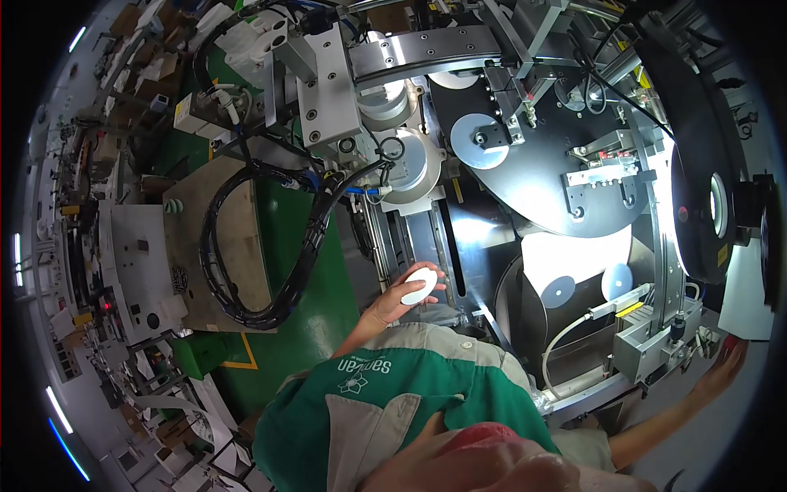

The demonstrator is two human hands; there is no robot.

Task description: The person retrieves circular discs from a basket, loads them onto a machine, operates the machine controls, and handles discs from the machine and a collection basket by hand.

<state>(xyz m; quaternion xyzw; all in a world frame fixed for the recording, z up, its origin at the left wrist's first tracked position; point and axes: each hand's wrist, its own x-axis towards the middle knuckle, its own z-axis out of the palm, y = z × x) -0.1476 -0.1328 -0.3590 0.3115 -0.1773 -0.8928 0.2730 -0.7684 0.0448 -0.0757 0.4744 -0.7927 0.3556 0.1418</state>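
In the head view my left hand (385, 309) grips a white round disc (419, 287), with the thumb over its face and the fingers behind it. The hand is in front of the machine's metal rails (414, 238), below a round grey-white cylinder (410, 168). Far to the right, my right hand (721, 371) reaches up to a small red part (730, 342) at the lower edge of a pale panel (748, 303). Its fingertips are at or very near that part; I cannot make out their exact pose.
A dark rotary plate (533, 193) carries a pale disc (479, 141) and clamps. Below it, a bright sheet (574, 250) sits near two round discs. A large black reel (697, 189) stands at the right. Thick black cables (307, 254) loop at the left, over green floor (316, 303).
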